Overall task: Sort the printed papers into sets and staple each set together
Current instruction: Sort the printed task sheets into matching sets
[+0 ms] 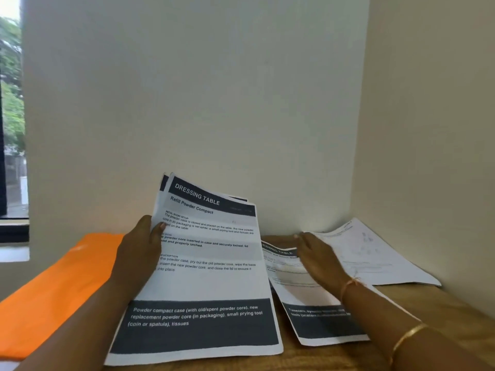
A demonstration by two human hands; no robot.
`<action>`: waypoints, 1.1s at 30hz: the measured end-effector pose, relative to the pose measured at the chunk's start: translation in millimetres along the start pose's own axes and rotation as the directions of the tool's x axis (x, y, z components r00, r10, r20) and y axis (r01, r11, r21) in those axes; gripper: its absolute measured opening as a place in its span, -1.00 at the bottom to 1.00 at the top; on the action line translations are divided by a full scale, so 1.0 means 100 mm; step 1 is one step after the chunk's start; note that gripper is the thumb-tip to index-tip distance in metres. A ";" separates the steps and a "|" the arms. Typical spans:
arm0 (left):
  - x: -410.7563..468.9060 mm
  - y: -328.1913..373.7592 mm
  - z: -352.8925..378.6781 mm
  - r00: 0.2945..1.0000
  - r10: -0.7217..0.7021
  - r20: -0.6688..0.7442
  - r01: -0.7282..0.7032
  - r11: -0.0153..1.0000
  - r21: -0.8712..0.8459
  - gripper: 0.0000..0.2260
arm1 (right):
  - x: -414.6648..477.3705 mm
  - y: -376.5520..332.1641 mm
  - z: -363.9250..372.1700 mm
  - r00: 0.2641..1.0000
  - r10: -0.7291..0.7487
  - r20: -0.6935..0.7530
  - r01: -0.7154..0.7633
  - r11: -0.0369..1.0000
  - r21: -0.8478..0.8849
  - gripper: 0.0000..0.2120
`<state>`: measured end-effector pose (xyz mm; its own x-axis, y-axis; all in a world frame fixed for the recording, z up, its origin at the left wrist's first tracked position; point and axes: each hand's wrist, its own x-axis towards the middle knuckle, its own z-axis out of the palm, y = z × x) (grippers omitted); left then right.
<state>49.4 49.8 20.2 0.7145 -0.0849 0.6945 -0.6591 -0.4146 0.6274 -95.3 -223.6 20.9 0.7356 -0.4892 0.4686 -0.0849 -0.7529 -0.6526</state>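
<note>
My left hand holds a stack of printed papers tilted up off the table, thumb on the top sheet headed "DRESSING TABLE – Refill Powder Compact". To its right a single printed sheet with a dark header and footer lies flat on the wooden table. My right hand rests on that sheet, fingers stretched flat and pointing left. Further right, near the corner, lies another pile of white papers with faint print. No stapler is visible.
An orange folder or sheet covers the left part of the table. Plain walls close the table in at the back and right. A window is at the far left.
</note>
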 end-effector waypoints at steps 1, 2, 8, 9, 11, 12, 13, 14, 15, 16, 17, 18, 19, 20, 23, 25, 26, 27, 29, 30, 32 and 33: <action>0.01 0.01 -0.01 1.000 -0.002 -0.020 0.002 1.000 -0.010 -0.77 | -0.02 -0.15 0.07 0.999 0.002 0.051 -0.007 0.994 0.109 -0.69; 0.01 0.02 0.00 0.999 -0.003 -0.038 0.002 1.000 -0.024 -0.77 | -0.05 -0.29 0.15 0.994 0.011 0.109 -0.032 0.981 0.193 -0.71; 0.05 0.04 -0.01 0.992 -0.020 -0.124 0.013 0.998 -0.058 -0.76 | 0.00 -0.56 0.57 0.970 0.122 0.212 -0.211 0.852 0.478 -0.81; 0.06 0.03 -0.01 0.991 -0.027 -0.131 0.018 0.998 -0.066 -0.76 | 0.02 -0.57 0.62 0.970 0.145 0.194 -0.226 0.829 0.511 -0.82; 0.06 0.04 -0.01 0.989 -0.053 -0.137 0.038 0.994 -0.106 -0.77 | 0.03 -0.58 0.67 0.969 0.174 0.176 -0.245 0.782 0.573 -0.88; 0.06 0.05 -0.02 0.988 -0.078 -0.134 0.058 0.988 -0.142 -0.79 | 0.04 -0.57 0.69 0.969 0.181 0.167 -0.246 0.764 0.597 -0.92; 0.07 0.07 -0.03 0.986 -0.116 -0.123 0.091 0.978 -0.189 -0.81 | 0.04 -0.56 0.69 0.970 0.185 0.158 -0.243 0.750 0.616 -0.95; 0.07 0.08 -0.04 0.982 -0.161 -0.100 0.133 0.960 -0.246 -0.82 | 0.04 -0.54 0.69 0.971 0.188 0.149 -0.239 0.738 0.631 -0.95; 0.08 0.09 -0.05 0.976 -0.209 -0.064 0.180 0.933 -0.311 -0.83 | 0.04 -0.53 0.69 0.971 0.193 0.139 -0.237 0.727 0.644 -0.94; 0.08 0.10 -0.07 0.966 -0.257 -0.016 0.231 0.894 -0.384 -0.83 | 0.04 -0.51 0.68 0.971 0.202 0.129 -0.236 0.711 0.662 -0.93; 0.08 0.12 -0.08 0.953 -0.299 0.047 0.285 0.839 -0.464 -0.84 | 0.04 -0.50 0.68 0.969 0.214 0.122 -0.238 0.693 0.680 -0.94; 0.08 0.14 -0.10 0.937 -0.327 0.124 0.341 0.772 -0.537 -0.85 | 0.04 -0.48 0.66 0.968 0.222 0.118 -0.240 0.673 0.700 -0.95; 0.06 0.16 -0.11 0.918 -0.338 0.206 0.392 0.699 -0.599 -0.86 | 0.04 -0.47 0.65 0.966 0.228 0.119 -0.242 0.650 0.720 -0.96; 0.05 0.18 -0.12 0.899 -0.333 0.286 0.437 0.625 -0.647 -0.86 | 0.04 -0.46 0.63 0.967 0.227 0.118 -0.239 0.630 0.739 -0.96; 0.04 0.20 -0.14 0.855 -0.283 0.436 0.519 0.465 -0.717 -0.80 | 0.04 -0.45 0.60 0.972 0.213 0.102 -0.214 0.610 0.763 -0.96; 0.04 0.19 -0.15 0.839 -0.256 0.480 0.544 0.394 -0.741 -0.79 | 0.04 -0.44 0.59 0.975 0.203 0.088 -0.195 0.594 0.780 -0.95; 0.05 0.18 -0.15 0.830 -0.244 0.502 0.558 0.358 -0.748 -0.79 | 0.05 -0.44 0.59 0.976 0.203 0.081 -0.187 0.584 0.790 -0.94; 0.06 0.17 -0.15 0.821 -0.239 0.519 0.571 0.332 -0.751 -0.79 | 0.06 -0.43 0.58 0.976 0.206 0.073 -0.182 0.578 0.796 -0.92; 0.07 0.16 -0.15 0.803 -0.256 0.538 0.595 0.314 -0.740 -0.79 | 0.07 -0.42 0.57 0.976 0.210 0.054 -0.167 0.570 0.805 -0.90; 0.07 0.14 -0.15 0.791 -0.275 0.547 0.612 0.312 -0.727 -0.78 | 0.08 -0.42 0.57 0.977 0.207 0.047 -0.159 0.566 0.809 -0.89; 0.08 0.12 -0.15 0.745 -0.313 0.589 0.666 0.298 -0.684 -0.75 | 0.08 -0.41 0.57 0.978 0.204 0.043 -0.153 0.565 0.811 -0.89; 0.09 0.11 -0.15 0.715 -0.328 0.618 0.699 0.290 -0.654 -0.74 | 0.08 -0.40 0.57 0.978 0.202 0.046 -0.155 0.566 0.810 -0.89</action>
<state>45.2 57.7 38.5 0.8719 -0.4842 0.0726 0.1547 0.4131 0.8974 -47.4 -172.0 17.1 0.7334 -0.6105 0.2992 0.3822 0.0063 -0.9240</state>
